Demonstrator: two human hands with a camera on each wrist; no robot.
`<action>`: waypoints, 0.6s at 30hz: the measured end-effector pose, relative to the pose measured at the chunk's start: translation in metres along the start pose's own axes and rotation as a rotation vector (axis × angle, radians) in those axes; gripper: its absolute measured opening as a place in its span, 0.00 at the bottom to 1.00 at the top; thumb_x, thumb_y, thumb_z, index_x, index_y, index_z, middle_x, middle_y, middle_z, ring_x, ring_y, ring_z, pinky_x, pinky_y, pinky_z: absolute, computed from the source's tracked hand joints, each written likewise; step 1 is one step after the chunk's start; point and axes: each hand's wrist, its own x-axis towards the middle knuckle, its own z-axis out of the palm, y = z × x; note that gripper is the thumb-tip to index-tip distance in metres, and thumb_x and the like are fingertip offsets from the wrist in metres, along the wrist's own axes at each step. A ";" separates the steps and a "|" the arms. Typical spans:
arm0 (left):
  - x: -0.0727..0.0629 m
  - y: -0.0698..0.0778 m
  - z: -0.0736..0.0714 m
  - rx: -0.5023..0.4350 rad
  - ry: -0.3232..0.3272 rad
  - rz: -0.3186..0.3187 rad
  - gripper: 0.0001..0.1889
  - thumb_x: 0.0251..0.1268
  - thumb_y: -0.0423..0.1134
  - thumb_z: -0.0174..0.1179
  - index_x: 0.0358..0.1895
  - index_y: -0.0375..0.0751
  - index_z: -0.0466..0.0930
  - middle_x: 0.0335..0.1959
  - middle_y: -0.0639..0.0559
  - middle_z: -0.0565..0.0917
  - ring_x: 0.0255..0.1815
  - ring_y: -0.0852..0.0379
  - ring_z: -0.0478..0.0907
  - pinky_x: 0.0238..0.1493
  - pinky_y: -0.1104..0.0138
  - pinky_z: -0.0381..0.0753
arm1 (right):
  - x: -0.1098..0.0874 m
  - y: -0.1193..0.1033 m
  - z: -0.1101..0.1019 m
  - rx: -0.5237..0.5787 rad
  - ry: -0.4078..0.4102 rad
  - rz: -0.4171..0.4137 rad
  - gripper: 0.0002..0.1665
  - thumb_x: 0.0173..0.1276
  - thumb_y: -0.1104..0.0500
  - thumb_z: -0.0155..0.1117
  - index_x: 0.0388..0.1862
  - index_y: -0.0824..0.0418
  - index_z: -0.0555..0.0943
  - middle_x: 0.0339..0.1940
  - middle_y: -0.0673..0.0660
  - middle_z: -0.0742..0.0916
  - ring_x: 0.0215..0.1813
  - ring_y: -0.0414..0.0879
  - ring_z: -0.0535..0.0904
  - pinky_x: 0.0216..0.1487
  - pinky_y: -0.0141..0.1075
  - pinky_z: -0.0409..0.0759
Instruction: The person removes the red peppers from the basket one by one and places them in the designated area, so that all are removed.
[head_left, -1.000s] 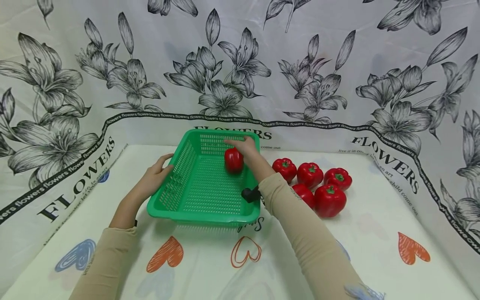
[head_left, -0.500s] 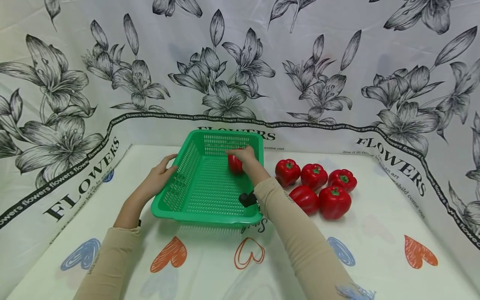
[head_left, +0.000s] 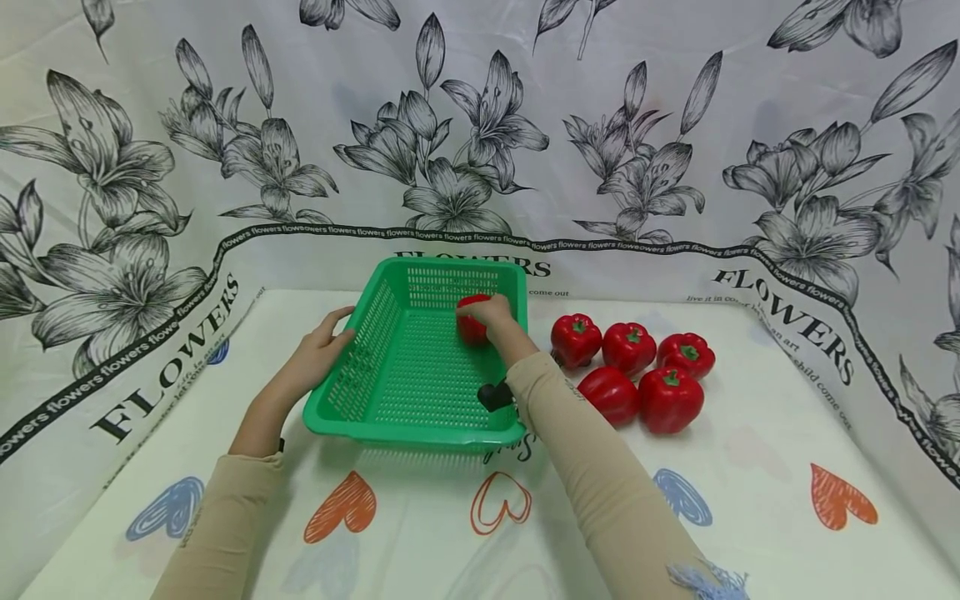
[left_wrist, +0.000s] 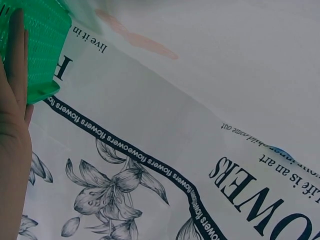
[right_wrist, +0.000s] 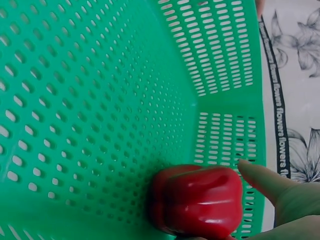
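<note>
A green perforated plastic basket [head_left: 420,375] stands at the centre of the head view. Inside, toward its far right corner, is a red bell pepper [head_left: 471,332]. My right hand [head_left: 497,317] reaches over the right rim and holds this pepper from above. In the right wrist view, the pepper [right_wrist: 197,200] lies sideways low in the basket, a finger at its edge and another digit partly hidden below. My left hand [head_left: 315,354] rests against the basket's left side; the left wrist view shows straight fingers [left_wrist: 17,60] along the outer wall.
Several red bell peppers [head_left: 670,400] stand grouped to the right of the basket, beside my right forearm. A white cloth [head_left: 405,550] printed with hearts covers the table. Behind it, a flower-printed cloth [head_left: 450,108] rises as a backdrop.
My right hand has come down over the red bell pepper in the basket and covers more of it. My left hand stays at the basket's left side. The head view has shifted slightly.
</note>
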 end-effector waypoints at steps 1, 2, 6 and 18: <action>0.000 0.000 0.000 -0.003 0.000 -0.001 0.32 0.81 0.53 0.34 0.79 0.45 0.41 0.62 0.24 0.73 0.48 0.40 0.81 0.45 0.55 0.79 | 0.000 0.001 0.000 0.001 0.008 -0.002 0.51 0.61 0.59 0.71 0.76 0.65 0.52 0.73 0.66 0.65 0.75 0.60 0.61 0.74 0.49 0.64; 0.000 0.001 0.000 -0.009 -0.004 -0.004 0.32 0.81 0.53 0.34 0.80 0.45 0.40 0.62 0.24 0.73 0.47 0.40 0.81 0.44 0.55 0.79 | 0.000 0.001 0.000 0.003 0.017 -0.004 0.50 0.61 0.60 0.71 0.75 0.66 0.53 0.73 0.66 0.66 0.75 0.59 0.62 0.74 0.49 0.64; -0.001 0.002 0.001 -0.008 -0.010 -0.001 0.32 0.81 0.53 0.34 0.79 0.44 0.40 0.65 0.23 0.69 0.53 0.35 0.79 0.48 0.51 0.78 | 0.002 0.004 0.000 -0.003 0.041 -0.007 0.50 0.61 0.61 0.72 0.74 0.68 0.54 0.71 0.65 0.68 0.74 0.58 0.64 0.74 0.47 0.65; 0.001 0.001 0.001 0.000 -0.009 -0.004 0.32 0.80 0.54 0.32 0.80 0.45 0.40 0.66 0.24 0.68 0.57 0.32 0.76 0.52 0.47 0.76 | 0.003 0.001 0.001 -0.052 0.043 -0.017 0.47 0.62 0.62 0.71 0.74 0.68 0.56 0.70 0.65 0.70 0.72 0.57 0.66 0.72 0.45 0.68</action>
